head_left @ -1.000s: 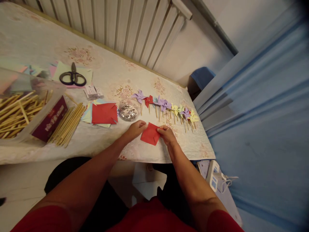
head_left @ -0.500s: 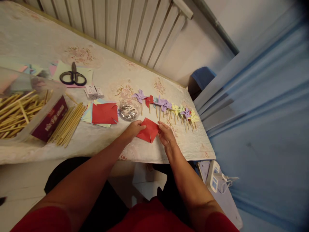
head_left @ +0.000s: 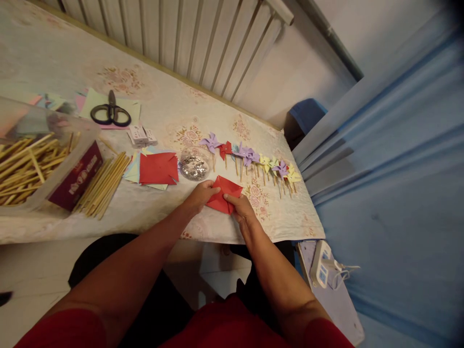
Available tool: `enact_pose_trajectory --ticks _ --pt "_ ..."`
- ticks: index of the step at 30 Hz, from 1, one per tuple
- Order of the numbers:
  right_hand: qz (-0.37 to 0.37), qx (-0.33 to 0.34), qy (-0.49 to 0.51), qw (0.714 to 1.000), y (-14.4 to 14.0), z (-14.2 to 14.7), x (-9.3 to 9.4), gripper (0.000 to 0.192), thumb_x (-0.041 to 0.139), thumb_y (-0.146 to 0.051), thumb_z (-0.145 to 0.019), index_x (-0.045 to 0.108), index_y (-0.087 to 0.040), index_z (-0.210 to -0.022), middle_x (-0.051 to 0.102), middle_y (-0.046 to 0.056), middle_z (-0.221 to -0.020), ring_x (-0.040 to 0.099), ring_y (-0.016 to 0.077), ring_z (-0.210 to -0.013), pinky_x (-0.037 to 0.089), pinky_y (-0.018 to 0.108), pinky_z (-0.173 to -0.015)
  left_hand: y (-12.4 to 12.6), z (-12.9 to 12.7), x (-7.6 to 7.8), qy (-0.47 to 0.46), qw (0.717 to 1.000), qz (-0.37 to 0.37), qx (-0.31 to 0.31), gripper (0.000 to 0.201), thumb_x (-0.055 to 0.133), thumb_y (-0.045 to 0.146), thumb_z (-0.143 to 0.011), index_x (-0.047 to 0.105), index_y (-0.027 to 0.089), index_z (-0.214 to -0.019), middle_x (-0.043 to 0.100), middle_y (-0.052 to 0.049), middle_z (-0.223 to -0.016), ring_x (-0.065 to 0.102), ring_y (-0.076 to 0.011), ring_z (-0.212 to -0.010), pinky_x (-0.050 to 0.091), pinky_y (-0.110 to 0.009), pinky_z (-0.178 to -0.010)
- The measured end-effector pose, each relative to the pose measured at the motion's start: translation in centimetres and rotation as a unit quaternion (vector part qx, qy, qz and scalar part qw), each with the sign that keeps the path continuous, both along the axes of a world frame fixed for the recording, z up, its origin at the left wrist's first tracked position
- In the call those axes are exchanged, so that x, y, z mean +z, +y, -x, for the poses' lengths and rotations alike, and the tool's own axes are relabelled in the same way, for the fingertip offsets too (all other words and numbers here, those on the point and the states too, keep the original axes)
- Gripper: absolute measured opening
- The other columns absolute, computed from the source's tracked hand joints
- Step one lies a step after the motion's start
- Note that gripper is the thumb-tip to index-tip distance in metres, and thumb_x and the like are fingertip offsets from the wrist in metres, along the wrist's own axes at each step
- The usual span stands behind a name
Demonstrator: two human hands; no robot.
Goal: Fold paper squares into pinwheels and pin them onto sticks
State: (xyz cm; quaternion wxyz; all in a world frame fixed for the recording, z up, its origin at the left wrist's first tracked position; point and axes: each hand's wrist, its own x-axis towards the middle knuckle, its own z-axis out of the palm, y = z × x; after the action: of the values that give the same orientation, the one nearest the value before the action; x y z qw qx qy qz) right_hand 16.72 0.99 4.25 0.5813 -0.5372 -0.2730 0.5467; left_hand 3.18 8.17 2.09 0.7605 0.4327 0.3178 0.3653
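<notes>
Between my hands is a red paper square [head_left: 225, 187] with slits cut in from its corners. My left hand [head_left: 203, 194] grips its left side, the thumb lying on top. My right hand [head_left: 239, 205] pinches its lower right part, thumb pressed on the face; the fingers underneath are hidden. Just beyond my left hand sits a clear round container of small silvery pins [head_left: 195, 165]. Left of that lies a stack of slit paper squares, a red sheet [head_left: 158, 168] on top. Finished paper pinwheels [head_left: 247, 155] on sticks lie in a row beyond my right hand.
A clear plastic bin [head_left: 43, 203] full of thin wooden sticks stands at left, with a bundle of sticks [head_left: 103, 188] beside it. Scissors [head_left: 110, 113] rest on paper sheets near small white boxes [head_left: 141, 136]. A power strip [head_left: 321, 265] sits below the table's right end.
My right hand has moved left and inward from the paper's right corner, and its thumb now presses on the paper's face. My left hand keeps its grip.
</notes>
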Motion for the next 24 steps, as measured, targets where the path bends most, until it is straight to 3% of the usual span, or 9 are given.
enact_pose_trajectory --ticks 3,6,13,19,24 --pt "-0.001 -0.021 -0.014 1.000 0.1 -0.1 -0.3 0.044 0.090 -0.024 -0.054 0.073 -0.017 -0.094 0.080 0.004 -0.091 0.075 0.0247 -0.087 0.060 0.039 -0.089 0.0 0.0 0.0 0.021 1.000 0.008 -0.006 0.026 0.072 0.035 -0.065 0.057 0.018 -0.078 0.060 0.003 -0.066 0.056 -0.0124 -0.057 0.045 -0.026 -0.057" --pt "-0.004 -0.037 -0.013 0.999 0.0 -0.4 -0.8 0.042 0.088 -0.023 -0.055 0.072 -0.018 -0.093 0.080 0.004 -0.091 0.075 0.0247 -0.087 0.060 0.039 -0.088 0.2 0.0 0.1 0.047 0.998 -0.031 0.011 0.029 0.071 0.039 -0.066 0.057 0.018 -0.080 0.060 0.003 -0.069 0.057 -0.0133 -0.062 0.044 -0.026 -0.060" --pt "-0.003 -0.051 0.012 0.999 -0.2 -0.7 -1.3 0.044 0.088 -0.024 -0.052 0.070 -0.019 -0.092 0.080 0.004 -0.088 0.075 0.0276 -0.089 0.063 0.043 -0.084 0.7 0.8 0.5 0.100 0.988 -0.116 0.019 0.042 0.067 0.041 -0.071 0.060 0.017 -0.104 0.068 -0.002 -0.088 0.063 -0.0175 -0.077 0.050 -0.032 -0.073" --pt "-0.009 -0.057 0.030 0.998 -0.1 -1.3 -1.5 0.047 0.089 -0.024 -0.054 0.069 -0.018 -0.097 0.079 0.005 -0.091 0.075 0.0260 -0.089 0.064 0.040 -0.085 1.2 2.0 1.5 0.077 0.985 -0.148 -0.040 0.056 0.068 0.037 -0.070 0.063 0.016 -0.122 0.070 -0.006 -0.098 0.066 -0.0189 -0.079 0.053 -0.033 -0.073" --pt "-0.011 -0.065 0.049 0.997 -0.2 -1.8 -1.6 0.046 0.088 -0.022 -0.059 0.068 -0.018 -0.100 0.079 0.006 -0.094 0.075 0.0262 -0.091 0.065 0.041 -0.083 1.6 2.6 2.0 0.115 0.965 -0.208 -0.107 0.040 0.061 0.033 -0.073 0.072 0.018 -0.108 0.074 -0.008 -0.108 0.068 -0.0208 -0.087 0.053 -0.034 -0.080"
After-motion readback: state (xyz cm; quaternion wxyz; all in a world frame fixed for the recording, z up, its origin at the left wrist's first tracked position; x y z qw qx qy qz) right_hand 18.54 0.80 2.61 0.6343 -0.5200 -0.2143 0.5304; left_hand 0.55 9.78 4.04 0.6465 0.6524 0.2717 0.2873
